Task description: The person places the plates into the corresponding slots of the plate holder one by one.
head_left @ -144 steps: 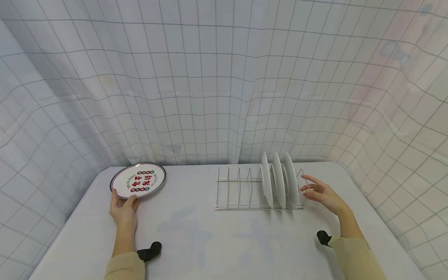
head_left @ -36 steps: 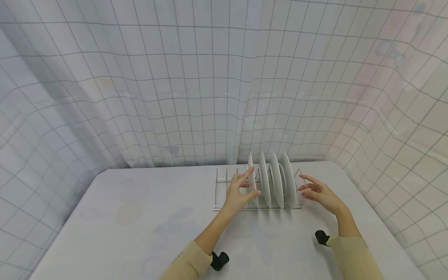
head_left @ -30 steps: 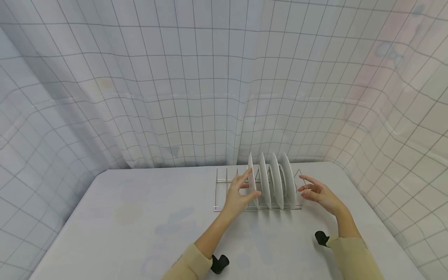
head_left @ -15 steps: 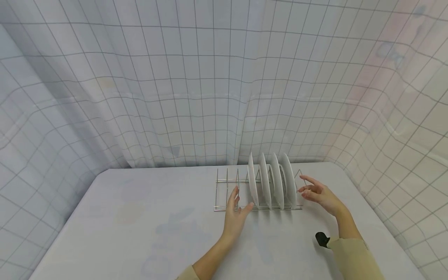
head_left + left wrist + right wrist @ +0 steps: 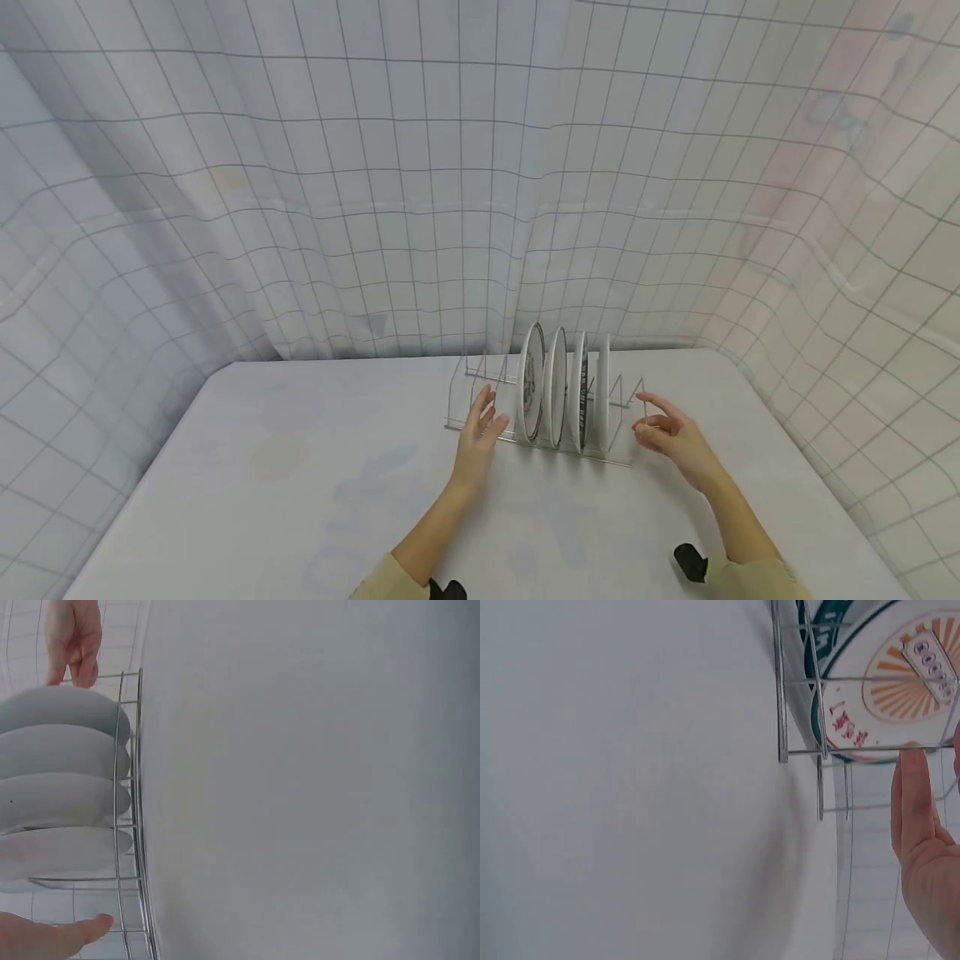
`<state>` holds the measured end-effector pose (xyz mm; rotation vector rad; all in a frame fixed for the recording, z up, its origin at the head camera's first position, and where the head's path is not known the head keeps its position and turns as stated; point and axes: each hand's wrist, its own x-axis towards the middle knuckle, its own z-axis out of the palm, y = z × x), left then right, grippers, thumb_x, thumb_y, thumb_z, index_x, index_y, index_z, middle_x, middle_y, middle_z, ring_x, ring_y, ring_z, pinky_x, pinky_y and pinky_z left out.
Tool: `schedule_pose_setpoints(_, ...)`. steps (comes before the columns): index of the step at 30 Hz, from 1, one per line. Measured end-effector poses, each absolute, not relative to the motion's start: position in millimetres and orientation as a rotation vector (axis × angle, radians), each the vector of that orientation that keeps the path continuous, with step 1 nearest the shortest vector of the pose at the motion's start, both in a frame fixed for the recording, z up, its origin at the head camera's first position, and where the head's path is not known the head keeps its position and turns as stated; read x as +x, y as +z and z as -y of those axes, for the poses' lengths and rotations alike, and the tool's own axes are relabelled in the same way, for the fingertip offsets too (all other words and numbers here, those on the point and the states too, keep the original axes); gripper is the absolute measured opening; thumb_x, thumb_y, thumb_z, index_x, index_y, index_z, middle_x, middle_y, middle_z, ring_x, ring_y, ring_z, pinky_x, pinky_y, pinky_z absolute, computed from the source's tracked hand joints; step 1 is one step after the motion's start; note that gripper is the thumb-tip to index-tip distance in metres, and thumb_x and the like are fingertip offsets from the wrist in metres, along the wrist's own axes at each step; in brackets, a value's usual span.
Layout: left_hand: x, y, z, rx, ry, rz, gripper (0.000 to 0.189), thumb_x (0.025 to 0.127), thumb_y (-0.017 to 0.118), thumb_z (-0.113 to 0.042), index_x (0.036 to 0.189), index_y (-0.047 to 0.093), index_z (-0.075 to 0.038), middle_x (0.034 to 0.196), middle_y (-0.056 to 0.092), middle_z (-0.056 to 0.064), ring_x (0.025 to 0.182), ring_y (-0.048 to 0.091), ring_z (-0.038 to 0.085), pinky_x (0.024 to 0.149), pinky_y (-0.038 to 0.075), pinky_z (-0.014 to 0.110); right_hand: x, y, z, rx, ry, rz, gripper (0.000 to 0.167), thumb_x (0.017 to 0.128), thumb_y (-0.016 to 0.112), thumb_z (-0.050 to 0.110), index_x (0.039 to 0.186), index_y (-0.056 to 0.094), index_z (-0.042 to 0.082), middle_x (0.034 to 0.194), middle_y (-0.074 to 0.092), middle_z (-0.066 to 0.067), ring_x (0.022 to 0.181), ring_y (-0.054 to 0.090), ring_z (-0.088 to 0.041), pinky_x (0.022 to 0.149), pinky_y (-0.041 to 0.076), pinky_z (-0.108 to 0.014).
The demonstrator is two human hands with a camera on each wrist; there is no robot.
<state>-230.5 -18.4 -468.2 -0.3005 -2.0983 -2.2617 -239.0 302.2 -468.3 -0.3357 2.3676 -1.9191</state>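
Observation:
A wire dish rack (image 5: 615, 460) stands turned at an angle on the table, holding several upright plates. The leftmost plate (image 5: 530, 383) shows a printed face with a dark rim; the rightmost plate (image 5: 603, 396) shows its edge. My right hand (image 5: 678, 442) holds the rack's right end wire with its fingertips, beside the rightmost plate's orange sunburst print (image 5: 907, 690) in the right wrist view. My left hand (image 5: 474, 446) is at the rack's left part, fingers extended and thumb (image 5: 94, 928) close to the wires. Whether it touches them, I cannot tell.
The white table (image 5: 300, 500) carries the rack towards its back. Grid-patterned white curtains (image 5: 375, 208) enclose the back and both sides. A black wrist device (image 5: 690, 563) sits by the right sleeve.
The printed plate went from the table's left into the rack, and my left hand let it go and moved left. The rack has since turned, its right end nearer me, exposing the plates' printed faces.

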Motion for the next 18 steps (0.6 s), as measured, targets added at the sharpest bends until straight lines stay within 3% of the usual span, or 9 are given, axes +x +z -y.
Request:
schedule_pose_setpoints(7, -253.9, -469.5, 39.1, -0.277, -2.278, 2.129, 0.057, 0.096, 0.041, -0.028, 0.146, 0.02, -0.011, 0.148, 0.023, 0.015, 0.133, 0.024, 0.039, 0.102, 0.024, 0.063, -216.4, -472.3, -258.3, -0.158, -2.108, -2.375, 0.052, 0.086, 0.062, 0.005, 0.132, 0.039, 0.006, 0.084, 0.064, 0.003, 0.08, 0.063, -0.008, 0.075, 0.054, -0.022)
schedule_pose_setpoints(14, -258.3, -438.3, 52.1, -0.237, -2.248, 2.166, 0.054, 0.097, 0.035, -0.022, 0.145, 0.019, -0.002, 0.146, 0.023, 0.021, 0.132, 0.024, 0.04, 0.101, 0.024, 0.063, -191.6, -473.9, -203.6, 0.065, -2.232, -2.403, 0.05, 0.082, 0.064, -0.003, 0.126, 0.041, 0.004, 0.078, 0.062, 0.002, 0.072, 0.063, -0.008, 0.068, 0.055, -0.022)
schedule_pose_setpoints(18, -267.6, -440.2, 55.1, -0.231, -2.26, 2.159, 0.052, 0.099, 0.034, -0.021, 0.145, 0.018, -0.004, 0.147, 0.022, 0.019, 0.134, 0.021, 0.039, 0.103, 0.023, 0.061, -183.4, -476.7, -182.5, 0.12, -2.279, -2.409, 0.05, 0.081, 0.065, -0.003, 0.124, 0.041, 0.001, 0.078, 0.061, -0.001, 0.069, 0.062, -0.006, 0.066, 0.055, -0.022)
